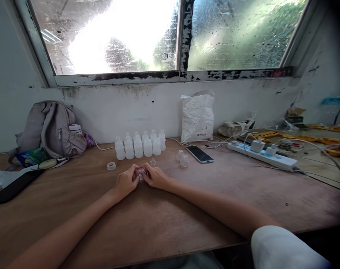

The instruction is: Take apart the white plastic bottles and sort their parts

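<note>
Between both hands, a small clear part [141, 172] is pinched in the fingertips, low over the table [142, 224]. Near it, a loose ring [111, 166] lies toward ten o'clock and a clear teat [153, 161] at one; beyond, bottles [139, 146] stand in rows at twelve, blocking that side. Toward two lie clear caps [182, 158], then a phone [199, 154]. The left hand [127, 182] angles toward one, the right hand [158, 177] toward ten, fingers curled.
</note>
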Demonstrator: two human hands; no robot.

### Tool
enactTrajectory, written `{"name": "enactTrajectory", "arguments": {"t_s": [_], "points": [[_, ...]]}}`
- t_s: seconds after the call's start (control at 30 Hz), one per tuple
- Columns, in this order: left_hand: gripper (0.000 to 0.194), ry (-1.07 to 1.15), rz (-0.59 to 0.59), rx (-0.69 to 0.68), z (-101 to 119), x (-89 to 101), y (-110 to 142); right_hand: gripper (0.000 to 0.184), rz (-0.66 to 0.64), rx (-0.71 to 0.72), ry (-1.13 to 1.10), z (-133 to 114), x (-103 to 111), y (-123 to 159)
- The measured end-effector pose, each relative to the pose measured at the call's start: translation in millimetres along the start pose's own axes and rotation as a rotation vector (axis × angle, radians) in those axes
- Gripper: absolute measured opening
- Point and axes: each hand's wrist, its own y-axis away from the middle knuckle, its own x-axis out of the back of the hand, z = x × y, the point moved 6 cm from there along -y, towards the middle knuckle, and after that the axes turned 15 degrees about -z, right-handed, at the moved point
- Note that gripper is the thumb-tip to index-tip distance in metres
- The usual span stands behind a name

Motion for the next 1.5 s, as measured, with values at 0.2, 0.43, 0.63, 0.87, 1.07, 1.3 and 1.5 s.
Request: {"name": "enactTrajectory", "arguments": {"t_s": [0.2,0.43,0.63,0.87,1.07,1.3,1.5], "points": [[0.011,-0.005,-0.023,-0.009,0.4,-2.6,-0.5,0.019,-0.016,-0.018,0.010,0.7,-1.7,-0.5],[0.012,0.020,-0.060,-0.052,4.9,-3.5,0.4,0.015,-0.041,-0.062,0.078,2.9,-4.0,-0.3],[0.009,-0.038,-0.057,-0.036,3.1,-4.5,0.6,0.020,-0.063,-0.005,0.034,-1.2,-1.4,0.9],[0.011,-0.042,-0.060,-0.045,3.3,-5.1,-0.5,0.024,-0.075,-0.073,0.057,3.0,-3.1,-1.6],[0.016,-0.045,-0.049,-0.035,4.4,-3.1,0.2,0.021,-0.077,-0.061,0.069,2.7,-3.9,-0.9],[0.015,-0.065,-0.067,-0.053,4.7,-6.5,-0.1,0.015,-0.084,-0.057,0.139,0.5,-6.2,-0.2],[0.012,-0.025,0.035,0.003,-6.4,-1.7,-0.5,0.024,-0.037,-0.010,0.055,-4.1,0.9,1.2]]}}
